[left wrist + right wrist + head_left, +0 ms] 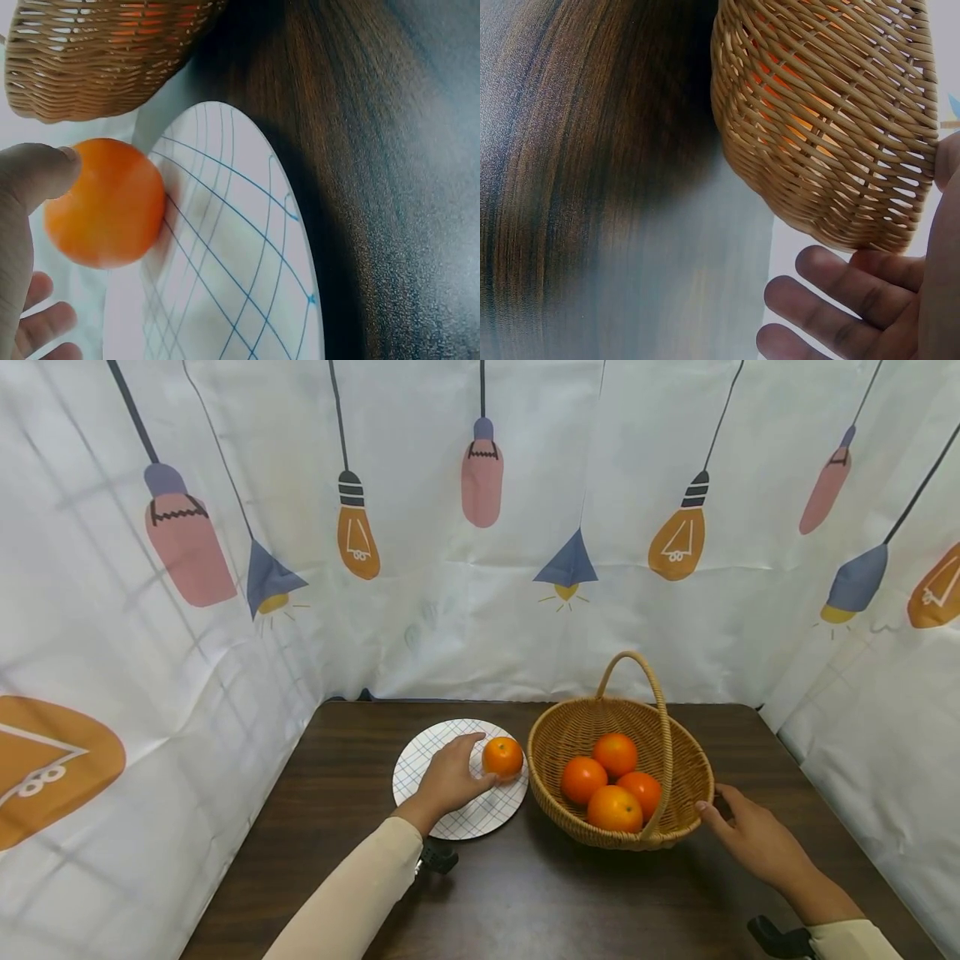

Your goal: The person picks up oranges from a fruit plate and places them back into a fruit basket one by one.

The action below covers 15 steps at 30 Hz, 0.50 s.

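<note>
Orange [105, 202] under thumb, four more basketed [621, 758]

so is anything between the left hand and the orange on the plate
Nothing visible. The left hand already rests against the orange on the plate, thumb touching it in the left wrist view. The basket sits just right of it.

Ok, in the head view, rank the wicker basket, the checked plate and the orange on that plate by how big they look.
1. Wicker basket, largest, handle included.
2. Checked plate, somewhat smaller; the left hand covers part of it.
3. Orange on the plate, clearly smallest.
All three sit at similar depth, so the order is fairly safe.
</note>
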{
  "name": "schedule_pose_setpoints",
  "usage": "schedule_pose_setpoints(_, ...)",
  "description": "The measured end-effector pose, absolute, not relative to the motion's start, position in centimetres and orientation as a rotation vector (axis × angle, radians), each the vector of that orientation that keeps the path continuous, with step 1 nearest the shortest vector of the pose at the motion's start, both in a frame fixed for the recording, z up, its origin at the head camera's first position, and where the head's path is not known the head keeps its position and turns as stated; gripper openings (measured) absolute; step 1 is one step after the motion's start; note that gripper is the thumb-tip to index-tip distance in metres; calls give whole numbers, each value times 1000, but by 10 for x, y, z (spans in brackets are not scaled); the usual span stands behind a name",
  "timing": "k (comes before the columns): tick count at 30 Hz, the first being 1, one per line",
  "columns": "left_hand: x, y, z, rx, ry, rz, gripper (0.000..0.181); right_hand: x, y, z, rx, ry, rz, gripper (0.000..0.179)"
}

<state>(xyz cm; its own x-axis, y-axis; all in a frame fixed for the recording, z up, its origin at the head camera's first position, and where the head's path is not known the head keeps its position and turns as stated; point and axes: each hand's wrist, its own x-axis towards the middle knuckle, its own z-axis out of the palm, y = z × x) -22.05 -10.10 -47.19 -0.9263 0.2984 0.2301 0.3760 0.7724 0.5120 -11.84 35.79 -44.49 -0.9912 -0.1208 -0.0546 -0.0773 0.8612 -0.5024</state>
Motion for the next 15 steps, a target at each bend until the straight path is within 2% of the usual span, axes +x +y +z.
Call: schedule_pose_setpoints(15, -230, -86, -481, -547, -2904, -911, 85, -119, 357, -445, -156, 2947, -807, 72)
